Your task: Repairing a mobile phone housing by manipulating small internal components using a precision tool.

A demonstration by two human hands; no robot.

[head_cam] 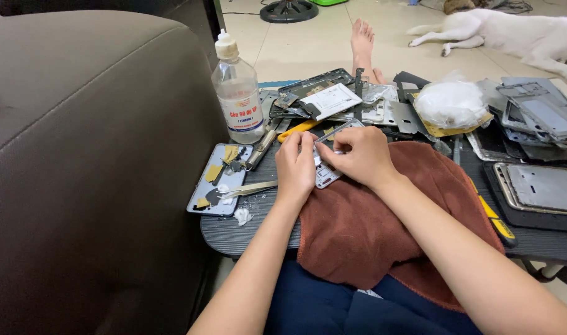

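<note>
We see both hands meeting over a small phone frame [325, 172] that lies on the brown cloth [382, 217] at the middle of the dark worktop [246, 236]. Our left hand [296, 167] has its grip closed on the frame's left edge, fingers curled over it. Our right hand [361, 155] pinches a thin metal tool [333, 131] in a narrow grip, the tool slanting up and left above the frame's top end; whether its tip touches the frame we cannot tell.

Starting at the left, a brown sofa arm [91, 155] fills that side. Beside it stands a clear plastic bottle [237, 93] with a cap on and a label, holding clear liquid. Below the bottle a phone back panel [220, 180] serves as a tray, carrying yellowish scraps and small white bits, with tweezers [249, 188] lying across its right edge. A yellow-handled tool [297, 128] lies just behind the left hand.

Behind the hands sits a heap of dark phone frames and panels [333, 99]. Further right a white plastic bag [451, 104] rests on the pile, then grey metal frames [538, 111] and a framed panel [541, 189].

Beyond the worktop the pale tiled floor [308, 43] holds a bare foot [363, 43] and a white dog [519, 34] lying down.
</note>
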